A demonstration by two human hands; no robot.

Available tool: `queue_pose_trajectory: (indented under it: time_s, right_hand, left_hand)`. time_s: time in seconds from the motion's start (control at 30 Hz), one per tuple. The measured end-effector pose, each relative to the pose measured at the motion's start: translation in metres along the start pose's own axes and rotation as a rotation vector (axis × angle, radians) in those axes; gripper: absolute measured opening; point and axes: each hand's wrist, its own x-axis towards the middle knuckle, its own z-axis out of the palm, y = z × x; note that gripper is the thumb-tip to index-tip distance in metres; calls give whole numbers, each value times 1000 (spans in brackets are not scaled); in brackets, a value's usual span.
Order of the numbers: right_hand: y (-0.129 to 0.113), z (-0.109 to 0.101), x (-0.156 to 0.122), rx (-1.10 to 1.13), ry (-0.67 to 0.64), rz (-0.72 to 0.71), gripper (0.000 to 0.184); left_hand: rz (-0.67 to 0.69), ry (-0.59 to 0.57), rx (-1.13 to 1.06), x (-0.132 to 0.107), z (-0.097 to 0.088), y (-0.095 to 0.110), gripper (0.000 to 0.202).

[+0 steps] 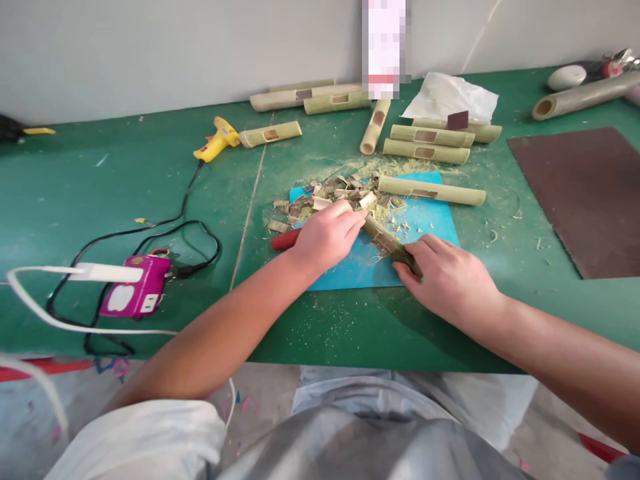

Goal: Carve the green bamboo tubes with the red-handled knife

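A bamboo tube (pixel 383 237) with a cut-out in its side lies slantwise over a blue sheet (pixel 435 230). The fingers of my left hand (pixel 330 237) are closed at its far end, beside a heap of bamboo chips (pixel 345 191) and sawdust. Around the near end my right hand (pixel 447 277) is wrapped, thumb underneath. A red handle-like piece (pixel 285 240) sticks out from behind my left hand; the rest of it is hidden. Just beyond the held tube, another notched bamboo tube (pixel 433 190) rests on the sheet.
Several notched bamboo tubes (pixel 427 151) lie toward the wall, near a crumpled white bag (pixel 450 97). A yellow glue gun (pixel 217 140) trails its cord to a magenta power socket (pixel 137 287) at left. Dark brown sandpaper-like sheet (pixel 585 200) covers the right side.
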Motion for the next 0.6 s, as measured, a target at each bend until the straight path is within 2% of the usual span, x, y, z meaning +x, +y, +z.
queue_pose_trajectory:
  time_s: [0.13, 0.23, 0.33, 0.43, 0.6]
  right_hand:
    - [0, -1, 0, 3, 2, -15, 22]
    - [-1, -1, 0, -1, -17, 3, 22]
    - [-1, -3, 1, 1, -68, 28, 23]
    - [-2, -3, 1, 13, -111, 55, 25]
    - [0, -3, 1, 17, -90, 23, 24]
  left_hand:
    - [65, -25, -27, 0, -1, -4, 26]
    - [12, 9, 44, 1, -3, -6, 26]
    - [62, -40, 1, 2, -3, -6, 27]
    - [4, -19, -7, 2, -2, -4, 28]
    - [24, -70, -47, 3, -3, -3, 27]
